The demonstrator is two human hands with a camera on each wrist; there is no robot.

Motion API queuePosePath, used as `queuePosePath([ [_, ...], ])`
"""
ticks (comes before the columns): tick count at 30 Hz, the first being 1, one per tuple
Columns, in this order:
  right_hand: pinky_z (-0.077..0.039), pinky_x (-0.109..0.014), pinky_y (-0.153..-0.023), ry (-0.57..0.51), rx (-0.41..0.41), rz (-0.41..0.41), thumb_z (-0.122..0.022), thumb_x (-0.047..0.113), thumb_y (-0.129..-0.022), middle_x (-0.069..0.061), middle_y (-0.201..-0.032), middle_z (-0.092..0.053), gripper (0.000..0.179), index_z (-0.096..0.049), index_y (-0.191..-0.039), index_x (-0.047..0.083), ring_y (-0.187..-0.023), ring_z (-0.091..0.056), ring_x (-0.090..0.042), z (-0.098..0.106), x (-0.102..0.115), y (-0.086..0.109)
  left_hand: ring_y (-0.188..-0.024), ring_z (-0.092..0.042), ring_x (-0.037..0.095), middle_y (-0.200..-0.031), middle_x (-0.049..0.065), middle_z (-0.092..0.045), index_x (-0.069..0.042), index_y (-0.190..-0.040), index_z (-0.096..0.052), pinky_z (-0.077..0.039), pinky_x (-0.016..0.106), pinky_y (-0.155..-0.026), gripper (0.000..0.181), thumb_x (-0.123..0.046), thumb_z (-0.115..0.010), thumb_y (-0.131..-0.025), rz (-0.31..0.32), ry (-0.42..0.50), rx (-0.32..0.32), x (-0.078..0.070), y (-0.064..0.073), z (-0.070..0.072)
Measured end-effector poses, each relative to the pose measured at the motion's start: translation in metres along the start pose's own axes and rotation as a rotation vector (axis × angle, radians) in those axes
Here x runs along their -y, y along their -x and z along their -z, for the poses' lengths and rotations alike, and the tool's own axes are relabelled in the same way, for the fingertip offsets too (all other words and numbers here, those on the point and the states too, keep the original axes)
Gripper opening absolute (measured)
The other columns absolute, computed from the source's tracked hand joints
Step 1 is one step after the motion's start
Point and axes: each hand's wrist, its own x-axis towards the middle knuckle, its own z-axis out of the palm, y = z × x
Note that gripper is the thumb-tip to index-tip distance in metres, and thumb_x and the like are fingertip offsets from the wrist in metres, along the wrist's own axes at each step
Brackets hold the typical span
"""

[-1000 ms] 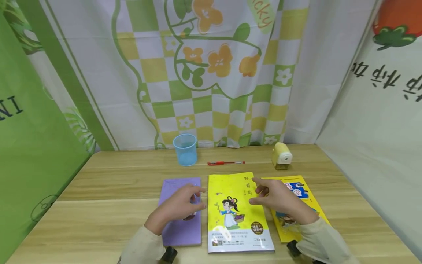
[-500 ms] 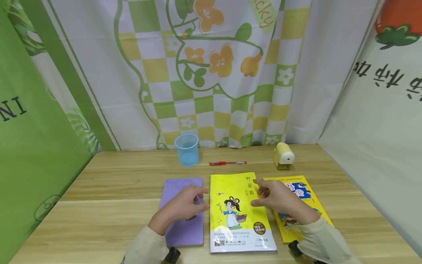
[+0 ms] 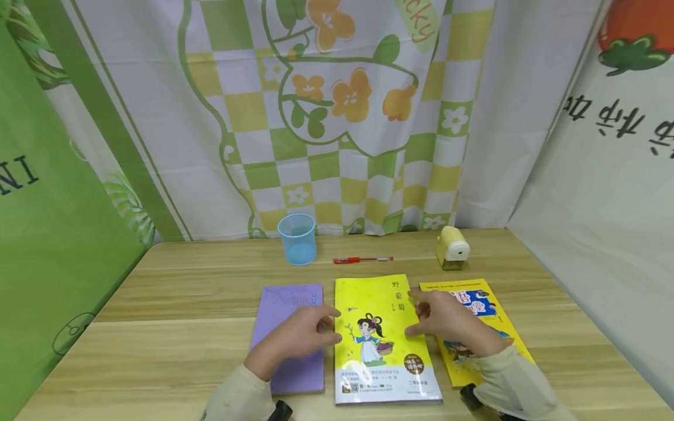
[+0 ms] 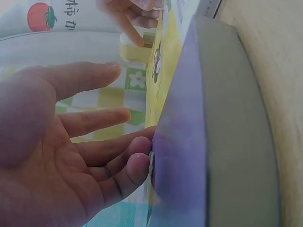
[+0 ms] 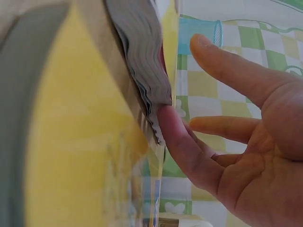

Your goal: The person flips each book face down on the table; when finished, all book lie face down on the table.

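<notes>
A yellow book [image 3: 365, 298] with a cartoon girl on its cover lies between my two hands. My left hand [image 3: 295, 336] is over a purple book [image 3: 297, 377], its thumb and index fingertips by the yellow book's left edge. In the left wrist view its lower fingers [image 4: 137, 165] rest on the purple cover, while thumb and index stay spread. On the other side, my right hand [image 3: 453, 321] partly covers a second yellow book [image 3: 497, 327] with a blue title patch. A right fingertip [image 5: 170, 125] touches the page edges of the middle book [image 5: 147, 61].
Behind the books stand a light blue mesh cup [image 3: 298, 242] and a yellow-and-white pencil sharpener [image 3: 453, 250], with a red pen [image 3: 360, 259] lying between them. A patterned curtain [image 3: 337, 175] hangs along the back edge of the wooden table [image 3: 152, 345].
My left hand has shifted right to the middle book's left edge. My right hand has drawn slightly right, its fingertips moving from over the cover to its right edge. The books have stayed put.
</notes>
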Motion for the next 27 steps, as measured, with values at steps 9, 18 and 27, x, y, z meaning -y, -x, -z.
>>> queuePosePath([
  [9, -0.039, -0.029, -0.062, 0.023, -0.003, -0.053, -0.092, 0.021, -0.07, -0.006, -0.086, -0.057, 0.087, -0.052, -0.144, -0.003, -0.074, -0.05, -0.018, -0.0048, 0.0016, -0.0001, -0.092, -0.067, 0.023, -0.106, 0.019, -0.073, 0.004, -0.128, -0.062, -0.055, 0.037, -0.079, 0.048, -0.019, -0.075, -0.088, 0.03, 0.049, 0.0, -0.0032, -0.0006, -0.0044],
  [18, -0.042, -0.031, -0.065, 0.096, -0.035, -0.036, -0.094, 0.02, -0.068, -0.005, -0.087, -0.06, 0.081, -0.059, -0.137, -0.002, -0.075, -0.05, -0.019, -0.0083, 0.0063, 0.0008, -0.097, -0.066, 0.024, -0.107, 0.017, -0.07, 0.001, -0.139, -0.054, -0.057, 0.041, -0.084, 0.068, -0.016, -0.082, -0.08, 0.156, 0.297, -0.066, 0.0005, -0.0041, -0.0072],
  [27, -0.042, -0.031, -0.066, 0.115, -0.033, -0.065, -0.093, 0.023, -0.07, -0.005, -0.089, -0.061, 0.078, -0.061, -0.137, 0.0, -0.078, -0.051, -0.019, -0.0086, 0.0077, -0.0001, -0.095, -0.062, 0.023, -0.108, 0.021, -0.068, 0.002, -0.141, -0.052, -0.053, 0.03, -0.073, 0.07, -0.006, -0.081, -0.078, 0.212, 0.474, -0.132, 0.0005, -0.0047, -0.0081],
])
